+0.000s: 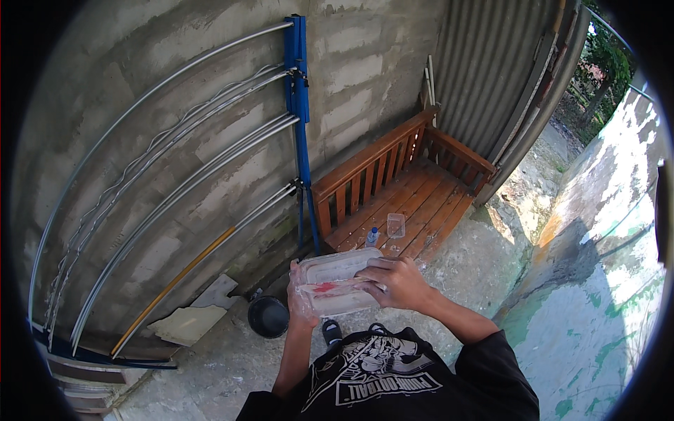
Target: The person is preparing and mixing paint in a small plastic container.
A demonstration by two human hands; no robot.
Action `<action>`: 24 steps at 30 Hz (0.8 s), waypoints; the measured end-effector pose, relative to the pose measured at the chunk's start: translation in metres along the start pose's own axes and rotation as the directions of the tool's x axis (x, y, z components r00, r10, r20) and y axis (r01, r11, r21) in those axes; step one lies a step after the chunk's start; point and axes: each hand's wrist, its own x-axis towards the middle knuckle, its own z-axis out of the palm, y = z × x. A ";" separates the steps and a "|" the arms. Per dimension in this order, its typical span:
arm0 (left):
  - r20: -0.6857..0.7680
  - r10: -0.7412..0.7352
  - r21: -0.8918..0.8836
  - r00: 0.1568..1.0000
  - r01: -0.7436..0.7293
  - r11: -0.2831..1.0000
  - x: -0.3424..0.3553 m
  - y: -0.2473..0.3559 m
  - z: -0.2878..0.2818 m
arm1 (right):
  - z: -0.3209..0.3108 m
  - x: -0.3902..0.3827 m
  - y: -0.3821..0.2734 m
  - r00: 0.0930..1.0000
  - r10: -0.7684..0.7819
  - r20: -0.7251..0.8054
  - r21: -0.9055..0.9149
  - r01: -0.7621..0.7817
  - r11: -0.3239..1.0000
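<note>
A clear plastic food container (340, 303) is held up in front of my torso, with a red patch showing near its middle. It seems to have two shallow parts, one above the other, but I cannot tell how they join. My left hand (300, 303) is closed around its left end and looks whitish and wet or smeared. At the opposite end, my right hand (401, 284) grips the container with fingers bent over its edge. Whether a smaller thing sits between those right fingers is unclear.
Beyond my hands stands a brown slatted wooden bench (446, 200). On it are a clear rectangular tub (396, 225) and a small blue-capped bottle (372, 236). A black bucket (267, 317) is on the concrete floor by my feet. Metal poles (203, 165) with a blue post (298, 105) line the block wall.
</note>
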 end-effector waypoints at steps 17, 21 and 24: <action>-0.005 0.001 0.002 1.000 -0.001 1.000 -0.007 0.004 0.015 | -0.009 -0.002 -0.004 0.999 0.043 0.022 0.020 -0.043 0.999; 0.020 0.028 -0.012 0.999 -0.027 1.000 -0.001 0.001 0.007 | -0.009 -0.003 -0.006 0.998 0.062 0.026 0.027 -0.062 0.998; 0.024 0.029 -0.008 0.999 -0.028 1.000 -0.003 0.001 0.009 | -0.007 -0.003 -0.004 1.000 0.001 0.003 0.001 -0.001 1.000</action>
